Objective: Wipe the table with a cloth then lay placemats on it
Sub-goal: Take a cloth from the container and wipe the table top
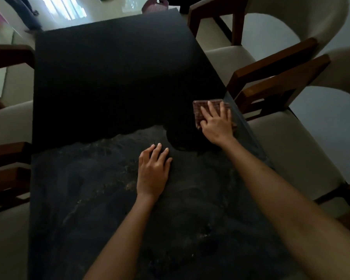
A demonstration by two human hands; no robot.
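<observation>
At the far left, wooden-armed chairs (7,126) with pale cushions stand close against the long side of the table (109,77), whose top is black. The far half of it looks smooth and evenly dark, while the near half shows a mottled, streaky sheen with pale specks — a ragged edge runs across the top where the two looks meet.

Near the middle, the left hand (153,172) lies palm down on the streaky part, its fingers straight and a little spread, flat on the surface and holding nothing. Its bare forearm reaches back toward the bottom edge of the view.

Further right, the right hand (217,123) lies on top of a folded brown cloth (200,112) with a small woven check. The fingers are stretched out over the cloth and pressing it down rather than curled round it. The cloth sits on the table top just beside its right edge, at about the line where the smooth half begins — well apart from the left hand.

Beyond that edge, at the right, two more chairs (281,63) with dark wood arms and cream seats are drawn up near the table. No placemats show on the top.
</observation>
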